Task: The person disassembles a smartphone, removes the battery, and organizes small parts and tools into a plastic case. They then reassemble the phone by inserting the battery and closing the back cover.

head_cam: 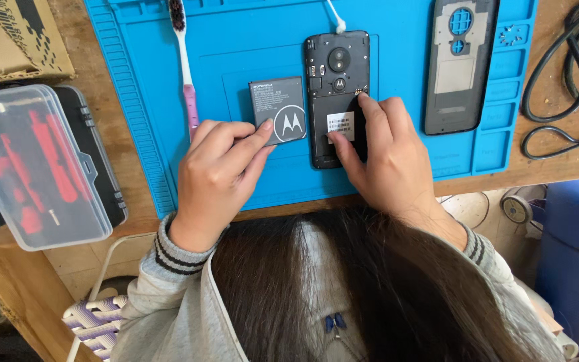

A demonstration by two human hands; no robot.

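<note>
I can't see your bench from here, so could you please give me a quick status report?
Left hand grips flat black battery. Right hand steadies opened black phone on blue silicone mat. Pink toothbrush lies left, apart.

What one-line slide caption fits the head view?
Left hand holds a phone battery beside an opened phone steadied by the right hand on a blue repair mat.

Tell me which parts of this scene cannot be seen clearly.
Head view only:
- Lower part of the opened phone: covered by the right hand.
- Battery: its lower corner is under the left hand.
- Toothbrush: its end is behind the left hand.
- Cardboard box: cut off by the picture's edge.
</note>
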